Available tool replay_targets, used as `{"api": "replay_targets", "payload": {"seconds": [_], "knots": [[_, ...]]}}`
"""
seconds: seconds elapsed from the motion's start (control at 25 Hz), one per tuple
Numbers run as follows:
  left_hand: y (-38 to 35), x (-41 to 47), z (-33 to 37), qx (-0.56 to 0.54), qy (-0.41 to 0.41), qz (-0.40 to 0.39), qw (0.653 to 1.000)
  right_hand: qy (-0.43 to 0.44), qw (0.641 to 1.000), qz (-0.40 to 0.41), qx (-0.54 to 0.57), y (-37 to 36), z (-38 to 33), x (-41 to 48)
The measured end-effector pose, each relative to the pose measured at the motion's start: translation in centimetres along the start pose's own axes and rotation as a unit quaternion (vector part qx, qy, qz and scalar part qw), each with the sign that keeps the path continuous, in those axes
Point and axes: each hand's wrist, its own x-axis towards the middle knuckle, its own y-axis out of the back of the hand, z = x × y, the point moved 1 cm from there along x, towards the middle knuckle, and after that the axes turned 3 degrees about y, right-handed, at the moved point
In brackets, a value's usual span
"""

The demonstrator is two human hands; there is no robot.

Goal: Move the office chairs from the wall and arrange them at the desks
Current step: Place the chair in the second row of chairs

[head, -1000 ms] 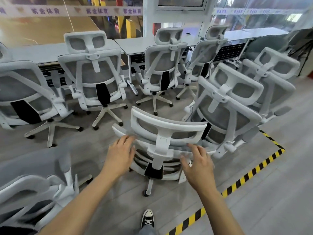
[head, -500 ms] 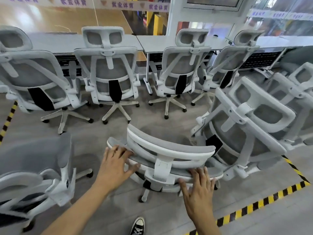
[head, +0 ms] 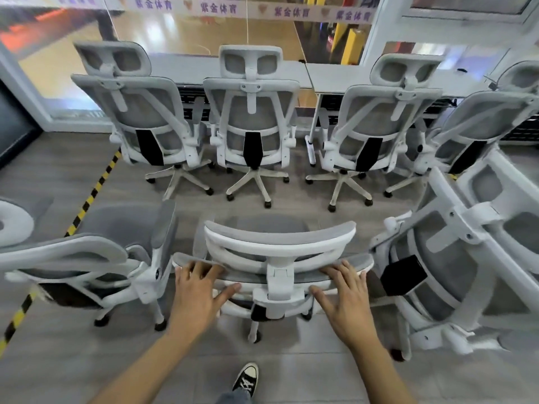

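Fingers spread wide, left hand [head: 198, 290] and right hand [head: 347, 295] are pressing on the chair [head: 280, 243] backrest, well short of the desk [head: 186, 68]. Other chairs [head: 252, 118] are sitting at the desk. Striped tape [head: 87, 202] is crossing the grey floor [head: 58, 360].

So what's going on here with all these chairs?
A person stands behind a grey office chair, both hands laid flat on the top edge of its back, left hand and right hand either side of the headrest post. Four matching chairs already sit in a row at the desks ahead. This one is behind that row, with more chairs close on both sides.
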Motion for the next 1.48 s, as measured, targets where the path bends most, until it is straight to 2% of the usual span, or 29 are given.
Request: {"api": "replay_targets", "payload": {"seconds": [0.16,0.68,1.0,1.16,1.48], "knots": [[0.4,0.7,-2.0,-0.01,0.024,-0.008,1.0,0.026,0.999,-0.014,-0.018,-1.0,-1.4,2.2],[2.5,10.4,-5.8,-0.045,0.017,-0.056,0.997,-0.022,0.999,-0.046,-0.02,-3.7,-5.6,10.2],[2.5,8.3,-4.0,-0.053,0.016,-0.007,0.998,-0.037,0.996,-0.077,-0.035,-2.7,-6.2,9.7],[3.4,5.0,-1.0,-0.077,-0.042,0.035,0.995,-0.051,0.998,-0.028,-0.021,-0.5,-6.0,7.8],[3.9,4.1,11.3,-0.15,-0.22,-0.028,0.963,-0.124,0.988,0.089,-0.013,6.7,-1.1,1.7]]}}
